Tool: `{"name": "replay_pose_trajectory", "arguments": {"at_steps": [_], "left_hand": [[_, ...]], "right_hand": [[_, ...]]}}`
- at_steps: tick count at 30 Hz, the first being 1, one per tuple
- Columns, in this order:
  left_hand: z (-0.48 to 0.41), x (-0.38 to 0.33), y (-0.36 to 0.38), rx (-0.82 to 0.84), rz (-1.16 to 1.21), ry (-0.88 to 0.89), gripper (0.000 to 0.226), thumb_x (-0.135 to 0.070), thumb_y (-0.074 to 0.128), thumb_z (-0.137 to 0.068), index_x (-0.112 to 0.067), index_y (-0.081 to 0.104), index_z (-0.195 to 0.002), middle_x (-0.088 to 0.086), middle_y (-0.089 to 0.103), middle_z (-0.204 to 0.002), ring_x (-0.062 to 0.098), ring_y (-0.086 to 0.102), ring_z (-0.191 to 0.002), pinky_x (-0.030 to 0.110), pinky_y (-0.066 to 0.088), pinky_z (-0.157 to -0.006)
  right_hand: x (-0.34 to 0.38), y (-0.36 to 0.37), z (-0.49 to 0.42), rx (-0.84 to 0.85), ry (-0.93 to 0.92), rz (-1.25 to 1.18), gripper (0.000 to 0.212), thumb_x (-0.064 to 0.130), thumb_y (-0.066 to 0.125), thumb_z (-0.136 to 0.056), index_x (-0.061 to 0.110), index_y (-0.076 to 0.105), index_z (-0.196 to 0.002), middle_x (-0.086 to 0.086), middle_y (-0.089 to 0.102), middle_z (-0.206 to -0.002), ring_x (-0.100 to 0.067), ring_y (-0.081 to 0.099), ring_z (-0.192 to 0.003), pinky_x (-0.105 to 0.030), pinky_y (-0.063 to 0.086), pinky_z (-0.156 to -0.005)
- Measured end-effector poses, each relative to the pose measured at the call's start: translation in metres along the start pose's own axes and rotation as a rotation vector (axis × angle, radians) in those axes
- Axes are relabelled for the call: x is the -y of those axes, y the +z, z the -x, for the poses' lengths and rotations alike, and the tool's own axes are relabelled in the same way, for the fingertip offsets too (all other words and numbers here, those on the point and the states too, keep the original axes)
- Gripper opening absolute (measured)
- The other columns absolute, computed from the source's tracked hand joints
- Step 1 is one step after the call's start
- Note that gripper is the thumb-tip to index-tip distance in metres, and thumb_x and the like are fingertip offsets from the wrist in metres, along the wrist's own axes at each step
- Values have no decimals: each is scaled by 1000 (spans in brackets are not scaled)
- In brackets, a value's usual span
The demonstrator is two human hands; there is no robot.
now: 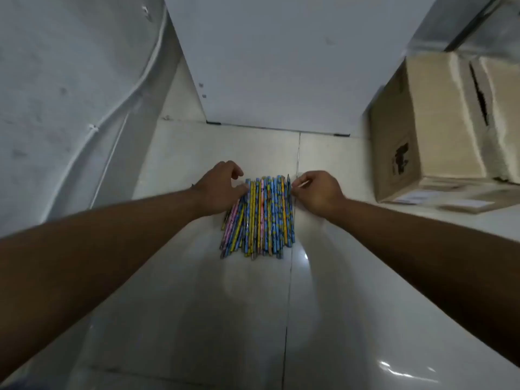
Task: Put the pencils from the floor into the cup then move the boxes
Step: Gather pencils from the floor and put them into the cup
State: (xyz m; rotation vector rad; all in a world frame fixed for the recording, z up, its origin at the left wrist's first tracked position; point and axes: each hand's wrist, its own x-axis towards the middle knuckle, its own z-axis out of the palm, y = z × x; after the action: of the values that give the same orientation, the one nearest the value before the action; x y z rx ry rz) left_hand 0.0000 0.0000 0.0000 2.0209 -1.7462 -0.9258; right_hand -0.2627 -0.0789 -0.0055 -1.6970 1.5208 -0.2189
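Note:
Several patterned pencils (261,218) in blue, yellow and pink lie side by side in a flat row on the glossy white floor tiles. My left hand (221,187) rests against the row's left far end, fingers curled and thumb touching the outer pencils. My right hand (318,192) is at the right far end, fingertips pinching at the outermost pencil. Neither hand has lifted anything. No cup is in view. A cardboard box (433,130) stands on the floor at the right.
A white cabinet panel (281,60) stands straight ahead behind the pencils. A grey wall with white cables (107,114) runs along the left. Flattened cardboard (455,204) lies under the box at the right.

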Motion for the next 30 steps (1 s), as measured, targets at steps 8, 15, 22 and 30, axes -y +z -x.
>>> {"name": "replay_pose_trajectory", "arguments": {"at_steps": [8, 15, 22, 30], "left_hand": [[1, -8, 16, -56, 48, -143, 34, -40, 75, -93, -19, 54, -111, 3, 59, -109, 22, 60, -97, 28, 43, -70], [6, -10, 18, -12, 48, -170, 42, -46, 75, -92, -19, 53, -114, 2, 56, -112, 19, 57, -97, 30, 43, -77], [15, -10, 21, 31, 37, -169, 47, -44, 73, -95, -14, 53, -125, 4, 57, -117, 21, 59, -104, 37, 51, -86], [16, -10, 11, 4, 41, -193, 37, -44, 72, -96, -19, 52, -113, 4, 58, -113, 20, 58, -99, 31, 43, -78]], "right_hand": [[-3, 3, 3, 13, 67, 3, 19, 32, 86, -85, 27, 74, -72, 13, 72, -77, -2, 65, -75, -18, 41, -57], [-4, 4, 6, 69, 130, 53, 24, 45, 91, -79, 24, 80, -78, 7, 75, -79, -8, 68, -78, -25, 47, -60], [7, 6, 1, 119, 246, 72, 44, 43, 93, -75, 6, 78, -94, -7, 76, -90, -21, 72, -82, -29, 55, -61], [14, 8, 3, 116, 246, 41, 39, 45, 78, -91, 9, 67, -78, -4, 59, -68, -16, 53, -57, -30, 45, -59]]}}
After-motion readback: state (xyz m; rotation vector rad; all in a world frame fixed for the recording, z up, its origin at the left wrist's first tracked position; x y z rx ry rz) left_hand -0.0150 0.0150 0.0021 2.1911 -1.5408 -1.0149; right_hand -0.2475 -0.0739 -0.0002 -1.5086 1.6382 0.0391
